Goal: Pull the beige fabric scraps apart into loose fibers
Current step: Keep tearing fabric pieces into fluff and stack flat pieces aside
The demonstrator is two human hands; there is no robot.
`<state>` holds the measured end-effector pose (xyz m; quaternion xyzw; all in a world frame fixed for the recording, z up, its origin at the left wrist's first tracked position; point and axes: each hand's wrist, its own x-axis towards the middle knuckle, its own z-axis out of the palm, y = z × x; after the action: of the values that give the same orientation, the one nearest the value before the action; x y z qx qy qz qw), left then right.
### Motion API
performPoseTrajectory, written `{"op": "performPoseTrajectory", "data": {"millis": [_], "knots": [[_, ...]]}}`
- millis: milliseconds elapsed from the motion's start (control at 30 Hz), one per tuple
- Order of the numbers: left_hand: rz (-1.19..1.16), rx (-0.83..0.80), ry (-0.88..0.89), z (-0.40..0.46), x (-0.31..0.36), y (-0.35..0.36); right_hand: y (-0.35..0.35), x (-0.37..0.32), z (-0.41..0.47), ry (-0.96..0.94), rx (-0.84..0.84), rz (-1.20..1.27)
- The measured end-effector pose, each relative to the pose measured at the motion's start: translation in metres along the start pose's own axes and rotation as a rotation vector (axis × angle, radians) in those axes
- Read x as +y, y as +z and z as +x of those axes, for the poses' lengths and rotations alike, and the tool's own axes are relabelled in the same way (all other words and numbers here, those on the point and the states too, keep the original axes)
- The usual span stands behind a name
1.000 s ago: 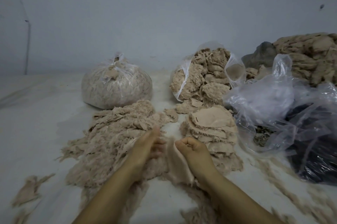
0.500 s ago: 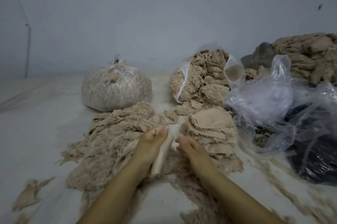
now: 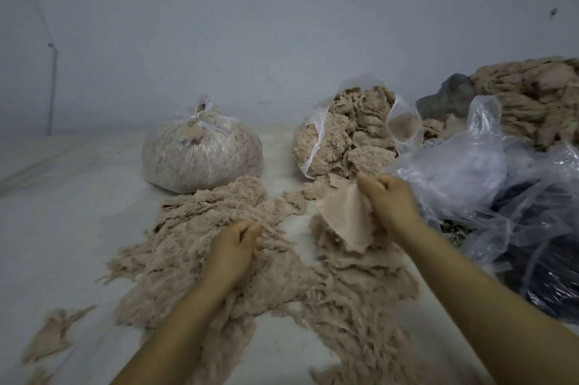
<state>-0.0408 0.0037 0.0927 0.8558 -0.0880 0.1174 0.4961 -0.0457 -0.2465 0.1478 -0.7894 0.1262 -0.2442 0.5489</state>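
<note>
the right hand (image 3: 387, 201) pinches one beige fabric scrap (image 3: 347, 223) above the scrap stack (image 3: 360, 256). the left hand (image 3: 233, 245), fingers curled, grips the loose fiber pile (image 3: 200, 228). two fiber-filled bags (image 3: 202, 155) (image 3: 347, 133) sit behind.

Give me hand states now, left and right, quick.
Left hand: fingers curled, pinching loose fibers on the pile.
Right hand: gripping a beige fabric scrap, lifted above the scrap stack.

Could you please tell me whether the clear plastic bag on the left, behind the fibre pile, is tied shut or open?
Tied shut: the clear plastic bag is gathered into a knot at its top and bulges with fibres.
</note>
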Motion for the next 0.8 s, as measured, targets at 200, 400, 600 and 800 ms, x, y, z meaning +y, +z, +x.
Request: {"op": "performPoseTrajectory", "data": {"millis": [200, 400, 600, 800], "knots": [[0.195, -0.198, 0.109, -0.013, -0.029, -0.009, 0.024, 0.023, -0.033, -0.32, -0.125, -0.416], [0.344, -0.291, 0.27, -0.024, -0.04, -0.006, 0.091, 0.052, -0.077, -0.404, -0.709, -0.626], [0.382, -0.238, 0.239, -0.029, -0.068, -0.004, 0.083, 0.052, -0.087, -0.477, -0.625, -0.533], [0.421, -0.245, 0.225, -0.017, -0.078, -0.002, 0.029, 0.08, -0.116, -0.502, -0.521, -0.375]]}}
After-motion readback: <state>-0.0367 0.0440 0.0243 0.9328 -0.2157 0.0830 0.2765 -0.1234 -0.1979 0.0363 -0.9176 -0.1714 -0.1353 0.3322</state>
